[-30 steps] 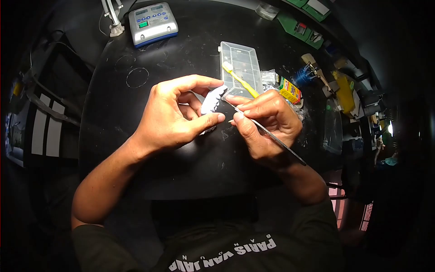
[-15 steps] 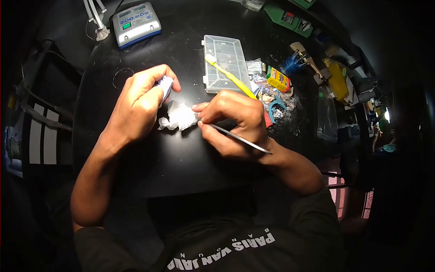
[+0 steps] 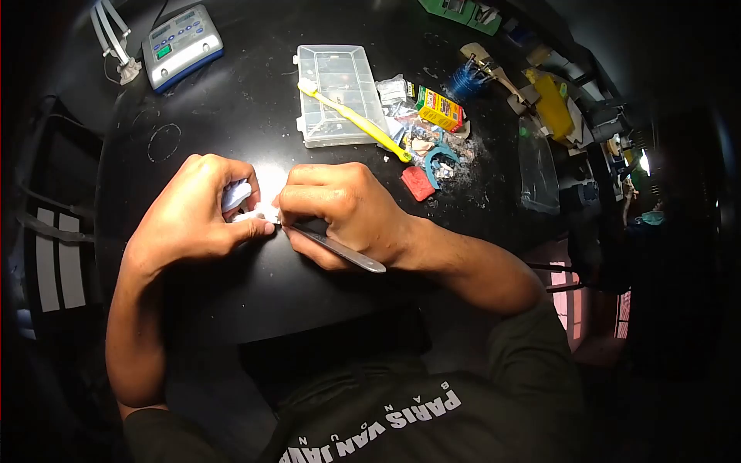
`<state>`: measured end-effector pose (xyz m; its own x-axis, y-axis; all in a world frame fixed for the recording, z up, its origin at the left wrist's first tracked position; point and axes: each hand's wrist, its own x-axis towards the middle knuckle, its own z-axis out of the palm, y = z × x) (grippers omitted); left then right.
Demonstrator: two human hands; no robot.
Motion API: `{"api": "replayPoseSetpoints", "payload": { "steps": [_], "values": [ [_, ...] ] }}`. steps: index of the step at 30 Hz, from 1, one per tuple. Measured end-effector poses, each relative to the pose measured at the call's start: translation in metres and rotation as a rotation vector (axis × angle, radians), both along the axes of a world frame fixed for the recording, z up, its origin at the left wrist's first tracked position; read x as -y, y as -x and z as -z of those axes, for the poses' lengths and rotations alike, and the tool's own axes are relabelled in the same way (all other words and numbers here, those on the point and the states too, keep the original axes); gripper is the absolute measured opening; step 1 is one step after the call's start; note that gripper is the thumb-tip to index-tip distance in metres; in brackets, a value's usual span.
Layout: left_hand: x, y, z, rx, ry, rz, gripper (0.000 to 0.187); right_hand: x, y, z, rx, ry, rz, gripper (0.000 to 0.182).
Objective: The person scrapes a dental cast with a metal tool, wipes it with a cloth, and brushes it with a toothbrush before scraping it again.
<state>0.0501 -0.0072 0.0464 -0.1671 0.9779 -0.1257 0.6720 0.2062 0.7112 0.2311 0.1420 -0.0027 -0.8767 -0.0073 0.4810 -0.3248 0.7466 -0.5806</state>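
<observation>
My left hand (image 3: 189,212) curls around a pale bluish-white lump (image 3: 236,194), whose shape is mostly covered by the fingers. A thin metal hand tool (image 3: 347,253) with a flat, rounded end is pinched in my right hand (image 3: 336,204), its other tip hidden behind the fingers. Between the two hands there is crumpled white tissue (image 3: 266,212), partly covered by them. The left thumb and the right fingertips nearly meet at it.
Behind the hands lies a clear compartment box (image 3: 332,65) with a yellow toothbrush (image 3: 359,119) across it. To its right are a small red-yellow box (image 3: 440,108), a teal curved piece (image 3: 434,163) and a red piece (image 3: 418,184). A grey-blue device (image 3: 185,54) stands back left.
The view has shifted. My hands have come together over the tissue, with the left fingers lowered and the right hand, still gripping the tool, now close against the left thumb.
</observation>
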Motion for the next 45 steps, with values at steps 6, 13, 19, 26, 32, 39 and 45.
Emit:
{"api": "replayPoseSetpoints", "payload": {
  "steps": [6,13,19,26,32,39,45],
  "values": [
    [-0.002,-0.001,0.003,-0.01,0.026,-0.03,0.037,0.001,-0.005,-0.004,0.032,-0.04,-0.015,0.026],
    [-0.001,0.0,0.004,-0.014,0.007,-0.024,0.036,-0.001,-0.004,-0.009,-0.078,0.015,0.03,0.014],
    [0.0,0.0,-0.001,0.129,-0.089,-0.109,0.045,-0.011,-0.001,-0.012,-0.253,0.048,0.211,0.011],
    [-0.005,0.002,0.019,0.298,-0.394,-0.284,0.034,-0.018,-0.002,-0.017,-0.246,0.033,0.323,0.012],
    [-0.005,0.01,0.022,0.36,-0.344,-0.338,0.043,-0.019,-0.001,-0.013,-0.214,0.011,0.307,0.012],
    [0.0,0.009,0.023,0.552,-0.367,-0.252,0.061,-0.021,-0.003,-0.019,-0.16,0.036,0.301,0.012],
    [-0.004,0.015,0.028,0.602,-0.343,-0.23,0.067,-0.016,-0.002,-0.017,-0.101,0.102,0.224,0.013]
  ]
}}
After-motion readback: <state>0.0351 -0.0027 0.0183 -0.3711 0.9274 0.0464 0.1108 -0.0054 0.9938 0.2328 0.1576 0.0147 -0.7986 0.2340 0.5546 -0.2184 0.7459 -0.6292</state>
